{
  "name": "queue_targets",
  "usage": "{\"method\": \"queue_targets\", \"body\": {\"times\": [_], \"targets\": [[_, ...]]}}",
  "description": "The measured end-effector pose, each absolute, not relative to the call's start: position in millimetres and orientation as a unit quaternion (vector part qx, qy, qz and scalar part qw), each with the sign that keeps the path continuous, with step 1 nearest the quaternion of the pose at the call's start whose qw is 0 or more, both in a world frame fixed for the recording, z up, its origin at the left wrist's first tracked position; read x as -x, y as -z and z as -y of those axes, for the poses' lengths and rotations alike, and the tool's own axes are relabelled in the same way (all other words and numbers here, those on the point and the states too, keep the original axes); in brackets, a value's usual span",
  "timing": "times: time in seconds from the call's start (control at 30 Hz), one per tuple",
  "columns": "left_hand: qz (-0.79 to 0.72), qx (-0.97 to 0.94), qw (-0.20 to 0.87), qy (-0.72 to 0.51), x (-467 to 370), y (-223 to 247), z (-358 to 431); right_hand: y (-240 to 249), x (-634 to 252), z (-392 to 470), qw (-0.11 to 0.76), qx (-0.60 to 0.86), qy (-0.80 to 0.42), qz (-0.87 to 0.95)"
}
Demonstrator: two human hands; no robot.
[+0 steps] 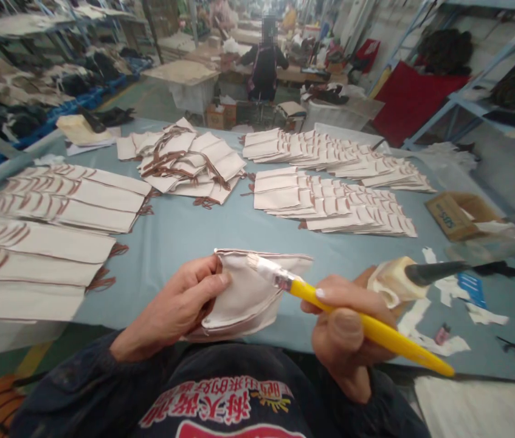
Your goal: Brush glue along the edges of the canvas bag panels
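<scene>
A cream fabric piece (245, 298) with brown-edged seams is pinched at its left side by my left hand (184, 298), its thumb on top. My right hand (352, 322) grips a paintbrush (371, 328) by its yellow handle. The brush's pale bristles touch or hover just over the upper part of the fabric; I cannot tell which. Right behind my right hand stands a cream container (396, 281) with a dark handle sticking out of it.
Overlapping rows of similar cream pieces lie at the left (115, 194) and right (279, 191). A loose pile (197, 158) sits at the back. A cardboard box (451, 216) and fabric scraps (449, 347) are on the right. Beyond the table (184, 234), a person (264, 67) is at another table.
</scene>
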State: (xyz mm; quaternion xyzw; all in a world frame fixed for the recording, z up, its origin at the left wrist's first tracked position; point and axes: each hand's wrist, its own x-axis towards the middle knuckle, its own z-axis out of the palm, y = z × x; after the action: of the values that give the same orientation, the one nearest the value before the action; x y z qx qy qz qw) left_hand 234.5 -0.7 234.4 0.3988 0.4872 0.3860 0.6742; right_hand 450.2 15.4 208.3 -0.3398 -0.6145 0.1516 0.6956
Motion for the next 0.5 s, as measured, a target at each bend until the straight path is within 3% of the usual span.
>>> {"method": "queue_targets", "body": {"times": [0.13, 0.3, 0.5], "targets": [[-0.526, -0.458, 0.620, -0.358, -233.3, -237.0, 3.8, -206.6, -441.7, -8.8, 0.623, 0.324, -0.143, 0.698], [-0.534, -0.567, 0.521, -0.348, -234.1, -239.3, 7.9, -214.9, -423.0, 1.2, 0.600, 0.255, -0.182, 0.736], [-0.475, -0.748, 0.258, -0.386, -224.7, -213.5, 8.0, -215.8, -420.5, 6.5, 0.699, 0.290, -0.263, 0.598]]}}
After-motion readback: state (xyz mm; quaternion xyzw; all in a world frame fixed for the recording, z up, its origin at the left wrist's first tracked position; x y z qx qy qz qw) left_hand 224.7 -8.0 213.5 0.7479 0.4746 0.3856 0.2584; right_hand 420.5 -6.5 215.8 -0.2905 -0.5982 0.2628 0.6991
